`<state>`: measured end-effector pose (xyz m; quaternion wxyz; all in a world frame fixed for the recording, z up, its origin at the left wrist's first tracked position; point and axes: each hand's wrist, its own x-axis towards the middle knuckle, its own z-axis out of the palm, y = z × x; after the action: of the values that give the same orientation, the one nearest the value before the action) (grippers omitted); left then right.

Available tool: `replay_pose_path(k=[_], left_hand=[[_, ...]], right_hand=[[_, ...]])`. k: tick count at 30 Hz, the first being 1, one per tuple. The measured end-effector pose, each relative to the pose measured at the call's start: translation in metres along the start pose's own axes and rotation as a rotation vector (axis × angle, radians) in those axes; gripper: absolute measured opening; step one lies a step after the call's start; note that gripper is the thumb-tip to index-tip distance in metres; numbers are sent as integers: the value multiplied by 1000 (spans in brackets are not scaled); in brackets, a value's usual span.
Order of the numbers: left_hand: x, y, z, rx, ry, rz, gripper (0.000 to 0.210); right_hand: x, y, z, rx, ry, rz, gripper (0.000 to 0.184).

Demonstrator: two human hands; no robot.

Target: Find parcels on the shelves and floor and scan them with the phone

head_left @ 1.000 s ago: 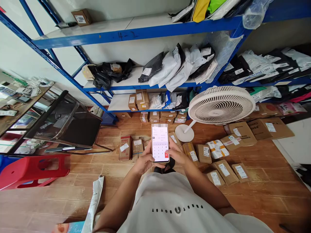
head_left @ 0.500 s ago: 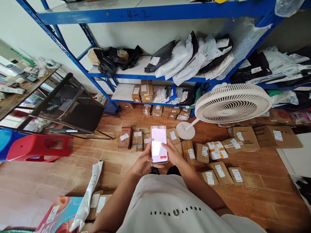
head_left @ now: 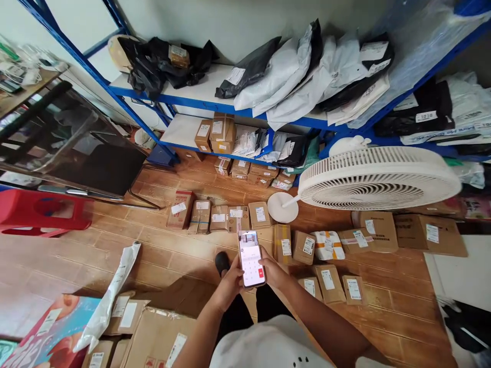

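A smartphone (head_left: 251,260) with a lit screen is held upright in front of my body, above the floor. The screen shows a picture at the top and a keypad-like layout with a red button below. My left hand (head_left: 231,281) wraps round its left edge, thumb at the lower left of the screen. On the other side my right hand (head_left: 273,270) grips the right edge, its thumb by the red button. The fingers behind the phone are hidden. Just beyond the phone, labelled cardboard boxes (head_left: 219,219) stand in a row on the floor.
A white fan (head_left: 379,179) stands ahead right. Blue shelving (head_left: 215,106) carries bagged parcels (head_left: 268,82). A red stool (head_left: 46,212) and a dark chair (head_left: 103,163) are at left. More boxes (head_left: 161,332) lie near my left side, others (head_left: 330,283) at right.
My view has tilted down and shifted forward, so the shelves look nearer and a foot shows. The phone screen has changed from a mostly white page to a keypad-like layout. Both hands still hold it.
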<state>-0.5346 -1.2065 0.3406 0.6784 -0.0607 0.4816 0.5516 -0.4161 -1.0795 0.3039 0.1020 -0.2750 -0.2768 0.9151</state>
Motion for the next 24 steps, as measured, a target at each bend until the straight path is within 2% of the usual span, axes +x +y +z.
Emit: replay_pose_path(k=[3,6,9,11,14,17,20,22,24], left_hand=[[48,-32,-35,103,244,-22,77],[104,-69,-96,133,420,-52,68],[170,-107,-166,75,540,-103,60],[220,-129,-210,56,593,-94,59],[300,-148,-262,50,614,-38,62],[377,-144,-285,59,603,39,59],[432,-125,-283,41,521,80,50],[451,-113,-279,-22,376,173,47],[461,-109,-282,77,134,303,38]], right_hand=[[21,20,-49,19,68,55,53],[58,51,-103,61,114,120,53],[108,92,-166,98,174,154,56],[144,122,-214,74,232,127,57],[195,165,-287,40,307,73,56],[237,197,-354,19,335,54,55],[270,219,-406,-1,323,54,51],[288,230,-434,-18,308,48,47],[304,240,-459,-47,305,40,45]])
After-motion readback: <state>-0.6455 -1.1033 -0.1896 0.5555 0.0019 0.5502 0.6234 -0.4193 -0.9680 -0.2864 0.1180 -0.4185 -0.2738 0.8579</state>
